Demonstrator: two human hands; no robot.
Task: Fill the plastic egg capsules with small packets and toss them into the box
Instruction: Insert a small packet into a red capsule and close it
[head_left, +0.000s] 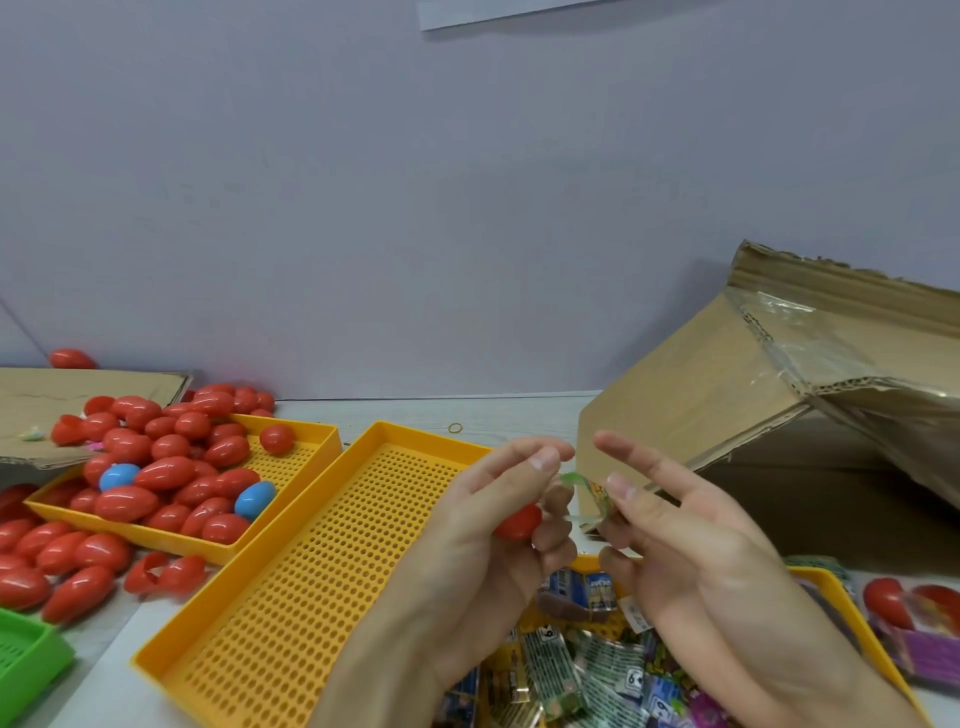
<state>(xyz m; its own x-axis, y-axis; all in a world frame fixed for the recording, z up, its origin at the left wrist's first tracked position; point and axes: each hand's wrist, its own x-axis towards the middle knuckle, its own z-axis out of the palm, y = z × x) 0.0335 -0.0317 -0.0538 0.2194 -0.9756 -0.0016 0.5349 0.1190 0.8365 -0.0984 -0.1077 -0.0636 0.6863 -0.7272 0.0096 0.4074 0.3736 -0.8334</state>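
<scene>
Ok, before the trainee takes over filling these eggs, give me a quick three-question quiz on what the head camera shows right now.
1. True or false: the left hand holds a blue egg capsule.
2. Which thing does the right hand pinch? A) a rubber band B) a small packet C) a green tray
3. Fill in: the yellow tray directly under the left forearm holds ____ capsules.

Key
1. False: it grips a red egg capsule.
2. B, held at the fingertips right beside the capsule, in front of the cardboard box.
3. No; the capsules lie in the other yellow tray at left.
</scene>
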